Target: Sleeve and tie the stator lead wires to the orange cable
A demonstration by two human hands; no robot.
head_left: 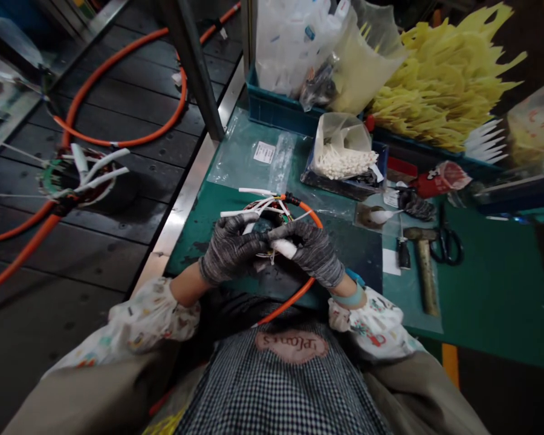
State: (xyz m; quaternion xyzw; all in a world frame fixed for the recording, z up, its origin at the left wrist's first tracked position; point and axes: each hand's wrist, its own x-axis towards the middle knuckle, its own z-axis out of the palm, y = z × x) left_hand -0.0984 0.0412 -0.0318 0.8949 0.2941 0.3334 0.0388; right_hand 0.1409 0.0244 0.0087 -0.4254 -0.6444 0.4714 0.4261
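Note:
Both my hands wear grey knitted gloves and meet over a round wound stator (268,222) on the green bench. White-sleeved leads (263,205) stick out of its top, and a thick orange cable (314,214) loops from it round the right side. My left hand (229,248) is closed at the stator's left side, with a white sleeve (249,228) between its fingers. Curled over the near right rim, my right hand (315,252) holds a soft-looking white piece (284,248). The fingertips of both hands almost touch and cover part of the stator.
Another stator (88,175) with orange cables stands on the dark slatted surface at left. Behind the bench are blue bins with yellow strips (439,78) and a box of white sticks (344,160). A hammer (424,260), scissors (446,241) and a screwdriver (403,251) lie at right.

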